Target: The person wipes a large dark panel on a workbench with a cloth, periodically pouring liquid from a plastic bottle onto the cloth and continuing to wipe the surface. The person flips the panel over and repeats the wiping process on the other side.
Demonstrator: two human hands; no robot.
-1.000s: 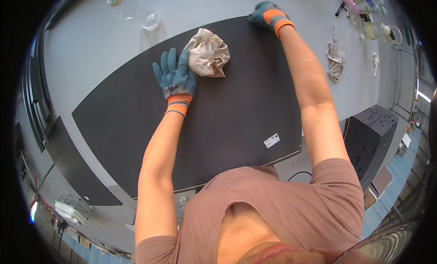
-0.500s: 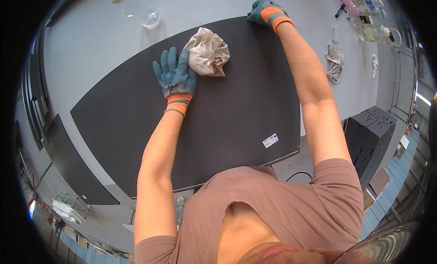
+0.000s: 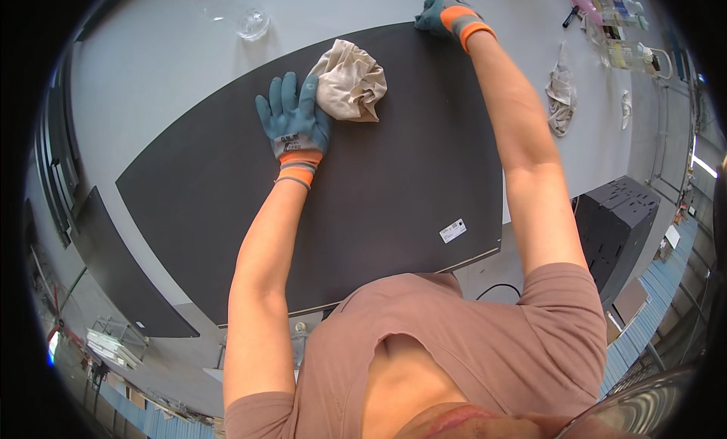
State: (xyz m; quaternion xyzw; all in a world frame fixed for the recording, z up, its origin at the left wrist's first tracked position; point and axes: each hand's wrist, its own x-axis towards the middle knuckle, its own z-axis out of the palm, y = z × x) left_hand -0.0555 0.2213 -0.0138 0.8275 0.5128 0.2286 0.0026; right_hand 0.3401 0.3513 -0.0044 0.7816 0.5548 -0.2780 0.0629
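Observation:
A large dark panel (image 3: 386, 189) with a curved far edge lies flat in front of me, a white label (image 3: 453, 231) near its right front corner. My left hand (image 3: 294, 117), in a blue-grey glove with an orange cuff, rests palm down on it with the fingers stretched out. Against that hand's thumb side is a crumpled beige cloth (image 3: 351, 83). At the panel's far right corner my gloved right hand (image 3: 443, 15) is closed, its fingers curled at the edge. The undersides of those fingers are hidden.
Beyond the panel, a clear plastic bottle (image 3: 251, 22) lies on the grey table (image 3: 163, 83). Several bottles (image 3: 625, 34), a black marker (image 3: 570, 16) and a grey rag (image 3: 560, 98) are at the far right. A black box (image 3: 617, 227) stands right; another dark panel (image 3: 125, 265) is at left.
The view has shifted slightly. Both hands keep about the same places on the panel, and the cloth remains beside my left hand.

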